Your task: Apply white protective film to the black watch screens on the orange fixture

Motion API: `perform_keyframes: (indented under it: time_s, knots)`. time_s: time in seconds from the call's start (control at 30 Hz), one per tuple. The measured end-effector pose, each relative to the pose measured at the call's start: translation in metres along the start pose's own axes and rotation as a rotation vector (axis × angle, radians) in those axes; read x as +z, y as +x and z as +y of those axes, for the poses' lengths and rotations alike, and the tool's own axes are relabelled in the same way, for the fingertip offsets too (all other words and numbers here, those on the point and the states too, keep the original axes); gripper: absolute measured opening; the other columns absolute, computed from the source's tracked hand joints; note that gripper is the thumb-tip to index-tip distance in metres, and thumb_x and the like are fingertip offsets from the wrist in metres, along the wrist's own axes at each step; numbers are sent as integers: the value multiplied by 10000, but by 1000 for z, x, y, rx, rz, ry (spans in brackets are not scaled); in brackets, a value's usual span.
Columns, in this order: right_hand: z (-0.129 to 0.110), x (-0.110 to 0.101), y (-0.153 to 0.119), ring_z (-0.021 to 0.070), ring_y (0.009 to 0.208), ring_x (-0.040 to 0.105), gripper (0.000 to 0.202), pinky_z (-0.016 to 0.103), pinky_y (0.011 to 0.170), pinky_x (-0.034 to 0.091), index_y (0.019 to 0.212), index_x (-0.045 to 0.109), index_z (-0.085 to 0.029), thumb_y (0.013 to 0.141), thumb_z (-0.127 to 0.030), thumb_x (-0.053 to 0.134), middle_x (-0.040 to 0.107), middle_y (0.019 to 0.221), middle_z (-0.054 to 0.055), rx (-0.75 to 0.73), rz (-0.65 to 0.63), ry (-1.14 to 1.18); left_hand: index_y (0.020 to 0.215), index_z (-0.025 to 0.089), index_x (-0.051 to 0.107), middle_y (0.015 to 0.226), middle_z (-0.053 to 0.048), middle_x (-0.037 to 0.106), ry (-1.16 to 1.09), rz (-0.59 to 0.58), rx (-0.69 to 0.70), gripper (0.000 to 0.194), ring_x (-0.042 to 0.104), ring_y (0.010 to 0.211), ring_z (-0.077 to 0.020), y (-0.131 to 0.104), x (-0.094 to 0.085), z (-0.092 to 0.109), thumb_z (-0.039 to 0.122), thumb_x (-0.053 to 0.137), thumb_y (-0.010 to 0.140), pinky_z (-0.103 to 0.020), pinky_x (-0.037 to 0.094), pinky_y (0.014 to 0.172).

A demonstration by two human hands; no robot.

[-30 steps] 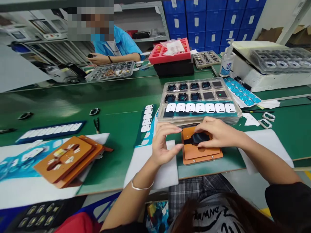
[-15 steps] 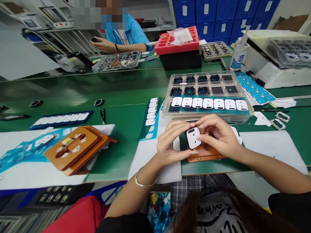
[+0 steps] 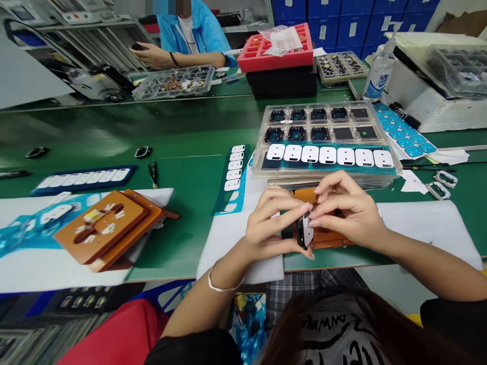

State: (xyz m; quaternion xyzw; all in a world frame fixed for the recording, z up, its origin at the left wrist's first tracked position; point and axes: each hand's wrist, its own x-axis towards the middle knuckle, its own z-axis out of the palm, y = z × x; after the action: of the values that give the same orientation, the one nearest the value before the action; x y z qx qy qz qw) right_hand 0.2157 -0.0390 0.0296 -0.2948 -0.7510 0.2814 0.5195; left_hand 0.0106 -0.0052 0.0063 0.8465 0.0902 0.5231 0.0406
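Note:
My left hand (image 3: 272,228) grips a small black square case (image 3: 301,234) between thumb and fingers, its edge turned toward me. On the right-hand face of the case lies a white rounded sticker (image 3: 308,230) with small holes. The fingers of my right hand (image 3: 348,210) are pinched at the sticker's upper edge; exactly how much they hold is hidden. Below and behind both hands sits an orange fixture block (image 3: 327,240), partly covered by them. Just beyond it, a clear tray (image 3: 262,170) holds black frames and a blue sheet (image 3: 384,171) of white stickers.
A second orange fixture (image 3: 102,228) rests on white foam at left. A narrow sticker strip (image 3: 234,170) lies beside the tray. White frames (image 3: 445,178) and a sanitizer bottle (image 3: 376,78) are at right. Across the bench, a person in a blue jacket (image 3: 207,35) holds something dark.
The black case has turned from showing its white face to nearly edge-on. My right fingers have shifted up to the sticker's upper edge. The whole view has shifted slightly.

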Motion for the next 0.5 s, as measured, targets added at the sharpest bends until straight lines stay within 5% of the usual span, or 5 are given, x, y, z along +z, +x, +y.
perform_keyframes:
  time_s: [0.17,0.3,0.4,0.5]
  knots:
    - [-3,-1,1,139,845,575,118,303,723,552,768,701,-213,828,-270,785,548,960,21,-1,-23,-33,1324,235,581,978,-68,735,-3,-23,-42,680,615,861,-196,-1,1,2,611,715,774,-349,525,766]
    - [-15,-7,4,149,836,587,106,307,699,541,801,657,-215,900,-218,693,569,939,30,-137,10,-146,1271,246,582,1045,-67,711,-79,90,-173,651,667,943,-201,-5,1,-4,536,803,731,-348,547,826]
    - [-28,-28,10,168,847,618,97,319,691,532,818,646,-231,908,-208,672,622,952,38,-163,26,-201,1254,268,590,1071,-59,686,-173,214,-261,597,670,1012,-207,-7,1,-11,493,813,747,-347,571,871]
    - [-35,-63,13,171,757,648,97,308,642,512,825,637,-246,918,-257,663,679,843,13,-25,-99,-266,1347,318,520,1137,-55,660,-232,255,-304,647,657,1082,-208,-8,0,-16,472,791,780,-338,578,909]
